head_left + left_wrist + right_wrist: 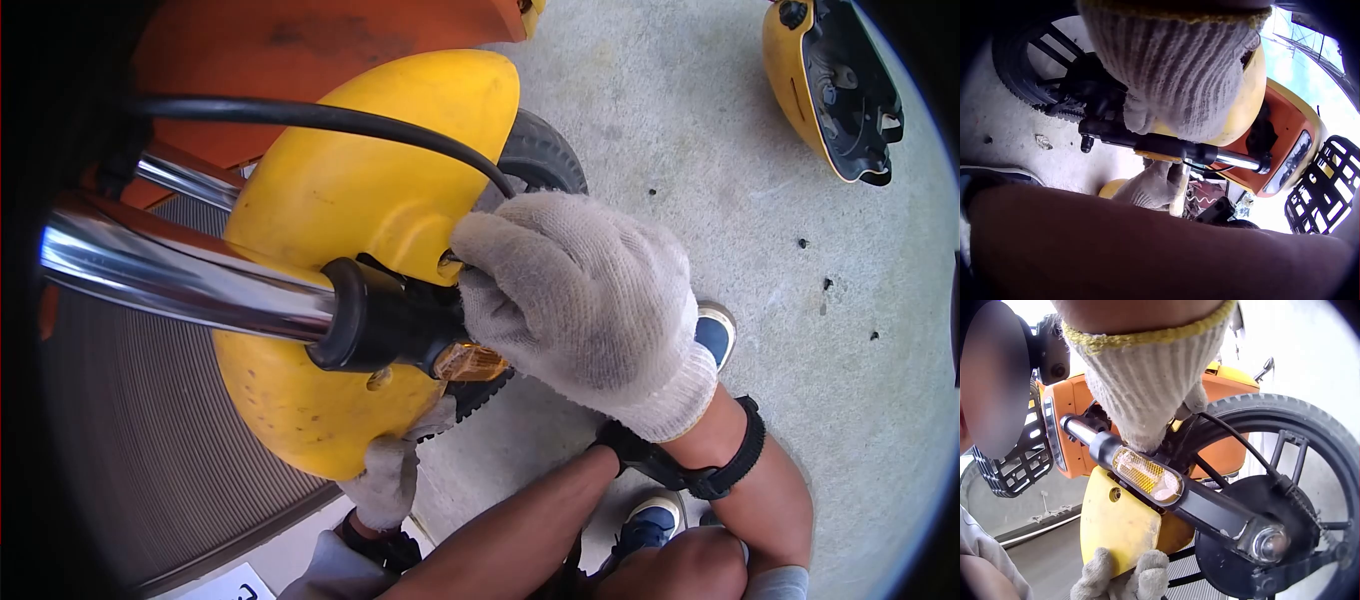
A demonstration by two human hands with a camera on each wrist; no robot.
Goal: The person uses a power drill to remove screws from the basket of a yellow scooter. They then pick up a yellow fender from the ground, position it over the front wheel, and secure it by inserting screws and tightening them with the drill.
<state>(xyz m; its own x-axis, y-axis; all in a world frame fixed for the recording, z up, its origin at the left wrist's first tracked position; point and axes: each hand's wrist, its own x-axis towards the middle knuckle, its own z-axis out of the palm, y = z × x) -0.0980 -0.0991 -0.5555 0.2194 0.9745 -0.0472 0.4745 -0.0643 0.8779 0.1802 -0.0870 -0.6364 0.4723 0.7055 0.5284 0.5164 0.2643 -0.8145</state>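
A yellow front fender [390,190] sits over a black-tyred wheel [545,150], straddled by chrome fork tubes [190,270]. My gloved left hand [385,485] grips the fender's lower edge, its fingertips curled over the yellow plastic in the right wrist view. Beside the fork's black sleeve [365,315], my gloved right hand [590,290] has its fingers bent at a fender mounting hole. A small metal piece [450,258] shows there, pinched at the fingertips; its kind is hidden by the glove. Just below that hand is an amber reflector [1147,475] on the fork leg.
A black cable [330,113] arches over the fender. Behind stands an orange body panel [330,40]. A yellow shell with a black inside [850,100] lies on the concrete, with several small dark bits nearer. Ribbed flooring [150,430] lies left; a black rack [1329,187] shows in the left wrist view.
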